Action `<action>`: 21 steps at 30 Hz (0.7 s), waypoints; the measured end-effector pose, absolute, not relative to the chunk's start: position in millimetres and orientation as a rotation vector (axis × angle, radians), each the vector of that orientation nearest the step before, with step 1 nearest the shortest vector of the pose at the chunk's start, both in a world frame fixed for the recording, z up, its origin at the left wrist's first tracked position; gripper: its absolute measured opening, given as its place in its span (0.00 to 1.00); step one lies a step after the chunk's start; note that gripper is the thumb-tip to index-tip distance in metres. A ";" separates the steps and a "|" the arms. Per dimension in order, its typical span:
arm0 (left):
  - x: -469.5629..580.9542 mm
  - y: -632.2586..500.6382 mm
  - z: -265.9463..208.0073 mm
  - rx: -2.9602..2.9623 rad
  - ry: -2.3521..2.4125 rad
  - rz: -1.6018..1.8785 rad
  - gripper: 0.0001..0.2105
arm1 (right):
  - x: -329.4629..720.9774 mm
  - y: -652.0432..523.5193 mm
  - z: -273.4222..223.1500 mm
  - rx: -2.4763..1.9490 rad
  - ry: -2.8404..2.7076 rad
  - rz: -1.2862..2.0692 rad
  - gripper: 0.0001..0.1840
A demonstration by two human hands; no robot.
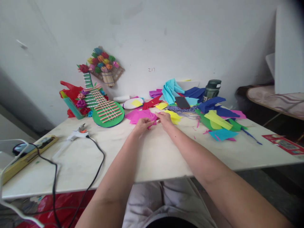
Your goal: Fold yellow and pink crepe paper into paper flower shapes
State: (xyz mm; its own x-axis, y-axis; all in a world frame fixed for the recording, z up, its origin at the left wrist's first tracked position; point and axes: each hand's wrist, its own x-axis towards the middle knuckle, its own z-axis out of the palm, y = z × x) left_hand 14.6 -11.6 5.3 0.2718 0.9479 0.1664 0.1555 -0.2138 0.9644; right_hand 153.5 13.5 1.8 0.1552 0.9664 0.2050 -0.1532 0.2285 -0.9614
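Both hands meet over the white table near a stack of pink crepe paper (140, 116). My left hand (143, 124) is closed in a pinch on a small piece of pink paper (154, 118). From the other side my right hand (165, 120) pinches the same piece with thumb and finger. A small reddish bit shows below the left fingertips, too small to name. Yellow paper (175, 117) lies just behind the right hand. The piece's exact shape is partly hidden by the fingers.
A green paper guitar (108, 115) leans at the left, near a glue gun (78, 134) with its black cord and a power strip (28, 161). Coloured paper, a phone (182, 102) and a dark green bottle (212, 90) lie or stand at the back right.
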 end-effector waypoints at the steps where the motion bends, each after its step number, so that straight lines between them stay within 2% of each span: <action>1: 14.4 -11.4 5.2 1.596 1.055 1.055 0.17 | 153.7 12.9 2.6 -0.993 -1.074 1.029 0.13; 12: 4.3 -7.4 9.2 1.599 1.147 1.185 0.19 | 153.2 12.0 7.7 -0.994 -0.983 1.050 0.09; 17: -2.6 -0.1 8.8 1.540 1.224 1.246 0.18 | 149.9 8.5 8.8 -0.970 -1.034 1.081 0.12; 21: -17.4 9.0 6.2 1.561 1.397 1.422 0.17 | 150.2 11.6 4.7 -0.957 -1.126 1.091 0.14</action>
